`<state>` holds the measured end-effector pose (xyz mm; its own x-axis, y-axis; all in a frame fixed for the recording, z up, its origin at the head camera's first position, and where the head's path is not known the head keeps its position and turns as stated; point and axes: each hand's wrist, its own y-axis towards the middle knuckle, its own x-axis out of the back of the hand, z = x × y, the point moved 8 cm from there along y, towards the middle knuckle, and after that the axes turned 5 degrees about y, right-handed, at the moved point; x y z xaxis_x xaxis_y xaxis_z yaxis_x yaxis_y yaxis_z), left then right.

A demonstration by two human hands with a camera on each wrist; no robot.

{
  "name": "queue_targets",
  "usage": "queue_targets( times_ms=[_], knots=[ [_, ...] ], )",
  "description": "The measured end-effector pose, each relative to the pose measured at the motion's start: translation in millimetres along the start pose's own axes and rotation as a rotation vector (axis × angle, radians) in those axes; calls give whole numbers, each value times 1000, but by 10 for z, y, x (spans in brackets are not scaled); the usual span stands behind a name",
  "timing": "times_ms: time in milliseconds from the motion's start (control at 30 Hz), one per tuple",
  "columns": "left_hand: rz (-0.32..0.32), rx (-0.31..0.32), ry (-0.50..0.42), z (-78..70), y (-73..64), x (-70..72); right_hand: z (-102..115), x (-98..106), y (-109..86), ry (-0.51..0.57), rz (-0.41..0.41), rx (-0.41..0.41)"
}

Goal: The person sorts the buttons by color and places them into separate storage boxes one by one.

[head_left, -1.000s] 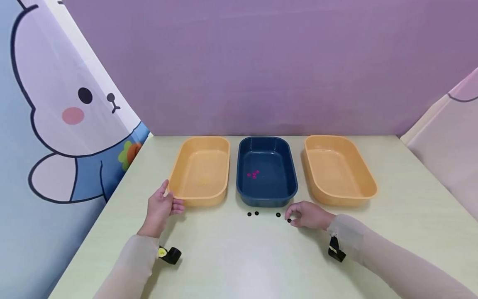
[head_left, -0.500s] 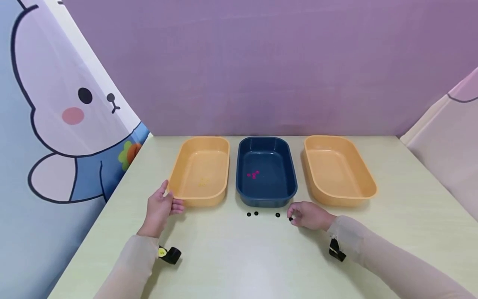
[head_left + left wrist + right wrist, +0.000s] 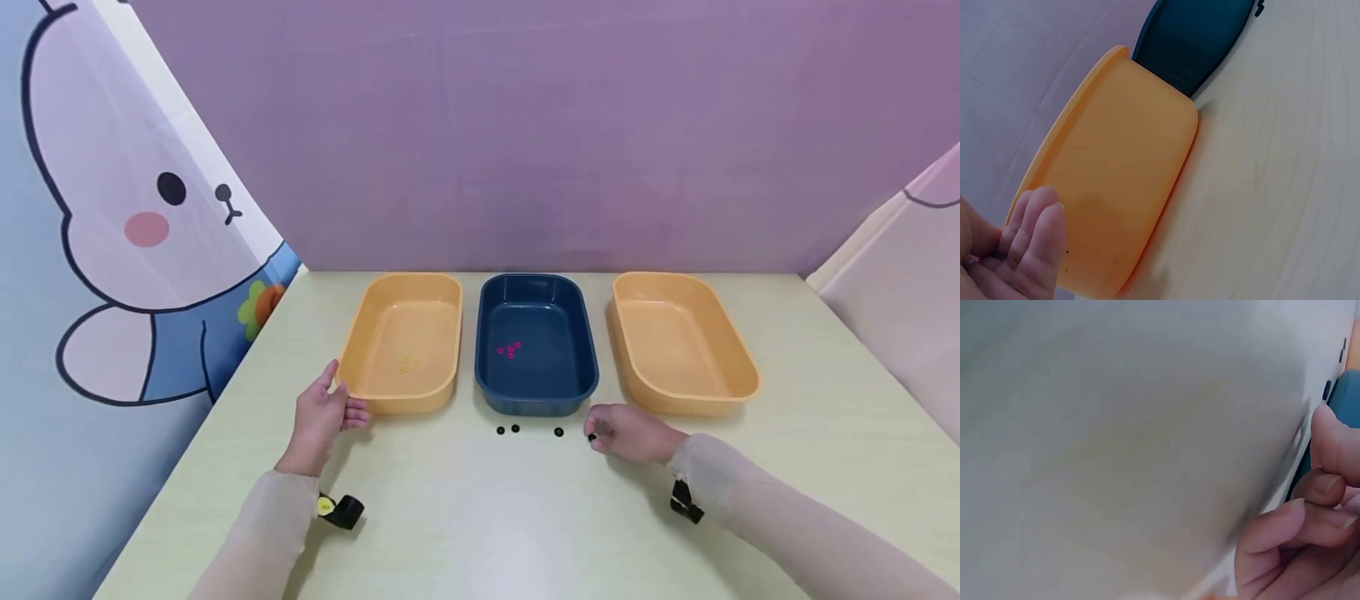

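Pale table (image 3: 480, 517), purple backdrop (image 3: 525, 133): right of lower centre, right hand (image 3: 630, 432) has fingers pinched on a tiny black piece (image 3: 592, 437), a grip that suits its size. Three more black pieces (image 3: 558, 432) lie lower centre, blue tray (image 3: 536, 407) wall between them and pink rings (image 3: 511, 349). Left hand (image 3: 324, 421), fingers loosely extended, is by left orange tray (image 3: 412, 404), perhaps steadying it; contact unclear.

The left orange tray (image 3: 405, 329) and right orange tray (image 3: 675, 333) look like smooth plastic with a soft sheen inside; the left one's outer wall appears nearly matt in the left wrist view. The blue tray (image 3: 543, 375) seems glossier plastic, catching pale highlights. The table (image 3: 487, 517) has faint wood grain and a smooth finish reflecting a bright patch. The purple backdrop (image 3: 517, 142) looks like matt, lightly creased cloth. The small black rings (image 3: 558, 432) are too tiny to judge.
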<state>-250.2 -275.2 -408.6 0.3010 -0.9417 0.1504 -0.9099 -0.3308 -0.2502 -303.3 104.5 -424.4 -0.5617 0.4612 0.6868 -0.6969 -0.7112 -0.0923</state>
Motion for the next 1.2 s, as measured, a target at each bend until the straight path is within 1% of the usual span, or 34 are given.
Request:
queue_targets(
  times_ms=[100, 233, 367, 433, 500, 600, 700, 833, 933, 1067, 1200],
  knots=[
    [5, -2, 2, -1, -4, -4, -20, 30, -7, 11, 1, -11],
    [7, -1, 6, -2, 3, -14, -23, 81, -30, -19, -4, -23],
    [14, 1, 15, -14, 12, -25, 33, 153, -73, -49, -31, 12],
    [16, 0, 15, -17, 14, -26, 73, 201, -96, -69, -50, 39],
    [15, 3, 14, -18, 16, -24, 105, 249, -120, -78, -65, 47],
    [11, 9, 11, -8, 18, -8, 134, 321, -148, -90, -78, 36],
    [2, 21, 6, 7, 10, 21, 176, 402, -161, -125, -97, 32],
    [-2, 26, 6, 13, 14, 14, 221, 539, -200, -147, -116, 26],
    [-3, 18, 5, 5, 12, 15, 255, 644, -218, -118, -122, 31],
    [-1, 13, 0, 3, 2, 16, 272, 790, -267, -91, -162, 55],
    [-2, 15, -3, 16, -8, 24, 205, 932, -300, -91, -202, 37]
  ],
)
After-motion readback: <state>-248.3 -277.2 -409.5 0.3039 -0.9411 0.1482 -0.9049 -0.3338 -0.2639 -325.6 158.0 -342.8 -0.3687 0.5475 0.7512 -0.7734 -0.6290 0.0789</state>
